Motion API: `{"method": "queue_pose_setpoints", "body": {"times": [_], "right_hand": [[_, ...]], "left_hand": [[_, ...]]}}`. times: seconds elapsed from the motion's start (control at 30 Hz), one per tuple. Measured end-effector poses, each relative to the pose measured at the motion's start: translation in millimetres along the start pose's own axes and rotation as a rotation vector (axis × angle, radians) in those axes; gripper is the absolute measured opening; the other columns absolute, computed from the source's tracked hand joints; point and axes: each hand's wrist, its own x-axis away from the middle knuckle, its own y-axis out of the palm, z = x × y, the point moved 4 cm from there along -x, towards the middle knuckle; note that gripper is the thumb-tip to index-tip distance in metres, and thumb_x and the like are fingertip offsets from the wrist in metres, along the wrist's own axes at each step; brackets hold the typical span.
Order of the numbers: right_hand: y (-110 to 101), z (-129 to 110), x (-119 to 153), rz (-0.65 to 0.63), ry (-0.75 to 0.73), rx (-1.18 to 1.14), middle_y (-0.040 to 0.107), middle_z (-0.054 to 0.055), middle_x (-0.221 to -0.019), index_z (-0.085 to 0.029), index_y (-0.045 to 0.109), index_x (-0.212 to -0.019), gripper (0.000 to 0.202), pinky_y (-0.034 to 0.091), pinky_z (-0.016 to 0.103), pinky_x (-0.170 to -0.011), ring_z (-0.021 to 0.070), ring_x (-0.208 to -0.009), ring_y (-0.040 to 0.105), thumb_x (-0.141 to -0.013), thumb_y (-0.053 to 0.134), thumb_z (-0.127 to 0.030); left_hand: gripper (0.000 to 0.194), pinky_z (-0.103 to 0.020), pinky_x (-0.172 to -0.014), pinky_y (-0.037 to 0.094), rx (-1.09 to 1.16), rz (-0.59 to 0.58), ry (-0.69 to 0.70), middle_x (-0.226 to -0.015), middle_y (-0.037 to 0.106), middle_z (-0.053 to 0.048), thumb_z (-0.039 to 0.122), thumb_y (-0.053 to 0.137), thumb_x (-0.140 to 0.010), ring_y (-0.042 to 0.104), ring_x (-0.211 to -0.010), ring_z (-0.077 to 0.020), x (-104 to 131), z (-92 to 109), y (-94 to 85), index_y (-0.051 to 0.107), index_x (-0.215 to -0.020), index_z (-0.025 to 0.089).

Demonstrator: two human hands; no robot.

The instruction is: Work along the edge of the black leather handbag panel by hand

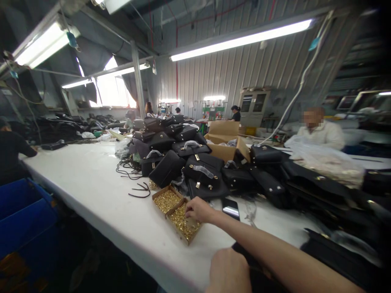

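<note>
Brass-coloured small metal fittings fill a shallow two-compartment cardboard tray (161, 193) that sits near the front edge of the white table (88, 183), close enough for an arm to reach without leaning. Its long axis runs diagonally, from the near edge back toward the far left. The right hand (198, 209) rests over the nearer compartment, fingers curled down into the fittings as if pinching some, though whether they grip any I cannot tell. The left hand (228, 270) hangs low at the near edge, knuckles up, loosely closed; what it holds, if anything, is hidden. Behind the tray a heap of black leather handbags with gold clasps (183, 158) rises mid-table, beside an open brown cardboard box (226, 142). A dark phone (231, 208) lies flat just right of the hand
</note>
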Motion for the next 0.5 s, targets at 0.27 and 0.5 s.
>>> {"method": "queue_pose_setpoints", "body": {"times": [0.27,0.5], "right_hand": [[-31.8,-7.7,25.5,0.120,-0.023,-0.362,0.078,0.005,-0.069,-0.015,0.089,-0.088,0.020,0.049,0.025,-0.058,0.0172,-0.060,0.067,-0.083,0.082,-0.033],[-85.3,-0.7,153.7,0.248,0.070,-0.752,0.082,0.009,-0.090,-0.015,0.084,-0.112,0.034,0.062,0.030,-0.068,0.0222,-0.078,0.077,-0.091,0.076,-0.040]], "left_hand": [[0.035,-0.046,-0.095,0.065,-0.088,0.024,-0.144,-0.100,0.081,-0.025,0.003,0.057,-0.088,0.079,-0.100,-0.0378,12.7,8.2,-19.1,0.086,-0.107,0.009],[0.039,-0.047,-0.093,0.064,-0.201,-0.062,-0.139,-0.108,0.079,-0.025,-0.003,0.053,-0.083,0.078,-0.106,-0.0408,34.0,18.1,-38.3,0.083,-0.106,0.008]]}}
